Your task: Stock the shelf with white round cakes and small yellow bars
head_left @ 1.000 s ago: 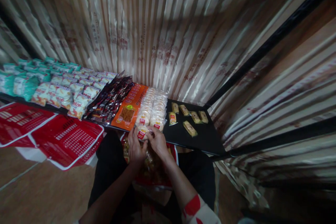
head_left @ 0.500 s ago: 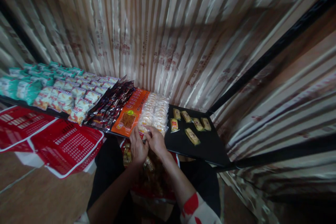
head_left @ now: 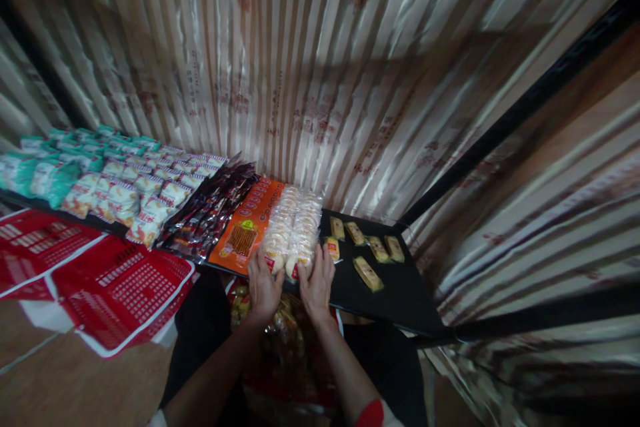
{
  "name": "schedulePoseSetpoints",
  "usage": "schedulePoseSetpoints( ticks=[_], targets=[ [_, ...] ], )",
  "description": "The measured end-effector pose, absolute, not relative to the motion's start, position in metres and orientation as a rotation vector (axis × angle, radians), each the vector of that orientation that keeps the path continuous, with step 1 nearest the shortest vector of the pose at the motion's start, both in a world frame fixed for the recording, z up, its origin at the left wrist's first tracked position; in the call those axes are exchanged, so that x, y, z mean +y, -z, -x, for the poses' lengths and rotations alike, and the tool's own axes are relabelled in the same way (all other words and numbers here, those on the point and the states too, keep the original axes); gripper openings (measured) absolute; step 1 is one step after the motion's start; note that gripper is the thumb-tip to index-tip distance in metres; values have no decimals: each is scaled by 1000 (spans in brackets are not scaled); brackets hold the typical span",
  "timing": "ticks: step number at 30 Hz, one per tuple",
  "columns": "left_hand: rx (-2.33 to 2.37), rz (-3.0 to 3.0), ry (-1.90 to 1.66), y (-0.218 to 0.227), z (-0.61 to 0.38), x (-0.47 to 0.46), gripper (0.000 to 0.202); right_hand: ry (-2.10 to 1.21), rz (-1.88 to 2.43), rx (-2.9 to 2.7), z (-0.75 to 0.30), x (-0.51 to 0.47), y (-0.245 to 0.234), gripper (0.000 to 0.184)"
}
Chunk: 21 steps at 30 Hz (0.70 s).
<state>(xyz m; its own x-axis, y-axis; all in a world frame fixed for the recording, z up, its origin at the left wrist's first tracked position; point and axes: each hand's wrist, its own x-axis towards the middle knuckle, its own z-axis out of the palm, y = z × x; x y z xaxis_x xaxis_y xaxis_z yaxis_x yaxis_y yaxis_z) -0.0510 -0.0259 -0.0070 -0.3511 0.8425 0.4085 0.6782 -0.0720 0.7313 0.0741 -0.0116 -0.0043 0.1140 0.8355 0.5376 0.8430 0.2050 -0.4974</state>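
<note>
Two rows of white round crackers point(head_left: 291, 227) in clear wrappers stand on the black shelf, with red labels on the front ones. My left hand point(head_left: 265, 287) grips the front end of the left row, fingers along its outer side and thumb in front. On the right row's front end, my right hand point(head_left: 317, 283) does the same, its fingers reaching up the right side. To the left lies an orange snack packet point(head_left: 245, 233). Several yellow wrapped cakes point(head_left: 369, 273) lie on the shelf to the right. Below my hands, a red basket holds more wrapped snacks point(head_left: 280, 327).
Dark shiny packets point(head_left: 210, 207), white snack bags point(head_left: 150, 217) and green bags point(head_left: 47, 180) line the shelf at left. Red baskets point(head_left: 125, 280) sit beneath. Black frame bars point(head_left: 510, 113) and a striped curtain point(head_left: 320, 80) bound the shelf.
My hands have moved apart, from close together over the front of the crackers to the two outer sides of the rows. The view has shifted slightly.
</note>
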Motion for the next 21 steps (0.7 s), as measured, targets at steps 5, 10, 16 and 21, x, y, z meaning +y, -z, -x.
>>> schedulePoseSetpoints(
  ticks=[5, 10, 16, 21],
  targets=[
    [1983, -1675, -1406, 13, 50, -19, 63, -163, 1591, -1650, -77, -6, 24, 65],
    [1964, -1732, -1365, 14, 52, -17, 63, -205, 1631, -1598, -74, -6, 27, 65],
    [2037, -1893, -1250, 10, 59, -17, 63, -147, 1654, -1589, -73, -6, 25, 62],
    [2053, -1921, -1367, 27, 55, -14, 67, -111, 1659, -1585, -73, -5, 27, 62]
  ],
)
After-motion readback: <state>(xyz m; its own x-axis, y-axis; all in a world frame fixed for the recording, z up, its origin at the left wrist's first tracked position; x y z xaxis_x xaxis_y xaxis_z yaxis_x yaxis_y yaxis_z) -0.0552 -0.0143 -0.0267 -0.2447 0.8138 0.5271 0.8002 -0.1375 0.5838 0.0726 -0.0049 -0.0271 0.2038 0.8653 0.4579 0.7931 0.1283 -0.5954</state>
